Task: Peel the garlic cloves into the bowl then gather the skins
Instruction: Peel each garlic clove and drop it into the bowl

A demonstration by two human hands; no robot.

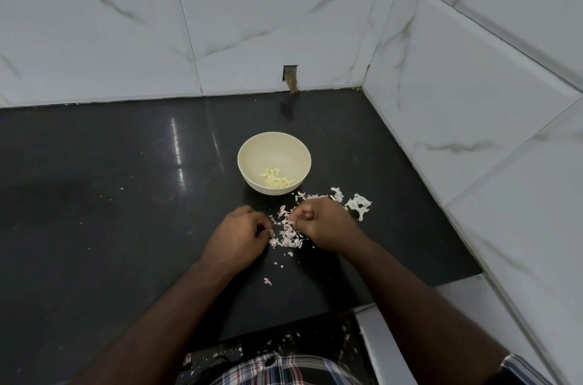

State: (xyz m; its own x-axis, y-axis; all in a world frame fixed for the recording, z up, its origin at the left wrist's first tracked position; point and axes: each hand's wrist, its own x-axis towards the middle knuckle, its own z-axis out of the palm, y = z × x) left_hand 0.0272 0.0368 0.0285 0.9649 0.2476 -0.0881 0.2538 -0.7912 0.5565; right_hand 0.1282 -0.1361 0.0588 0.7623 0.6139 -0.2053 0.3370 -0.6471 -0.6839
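Nearest the camera, a checked shirt [277,367] shows at the bottom edge, and a few bits of skin lie on the dark floor [220,356] just below the bench's front edge. A pale panel [383,350] runs down beside it on the right.

Both forearms reach forward over the black bench [110,227]. A single loose flake of skin [267,281] lies between them, with smaller crumbs a little further on.

The left hand [238,238] is knuckles up, its fingers curled in toward the pile of garlic skins [290,234]; the fingertips touch the pile's left edge, though whether they actually pinch a piece cannot be told. The right hand [325,225] sits just right of the pile, fingers curled tight, and the thumb and forefinger pinch a scrap of skin at the pile's top (the rest of that hand hides what lies under it).

Beyond the right hand more skins trail off, ending in a larger curled white piece [358,204] near the right wall.

Further back, just beyond the skins, stands the cream bowl [252,149], upright, with peeled garlic cloves [277,179] heaped at the near side of its bottom.

Behind the bowl the bench meets marble-look wall tiles [126,21], where a small square notch [290,77] is cut at the base.
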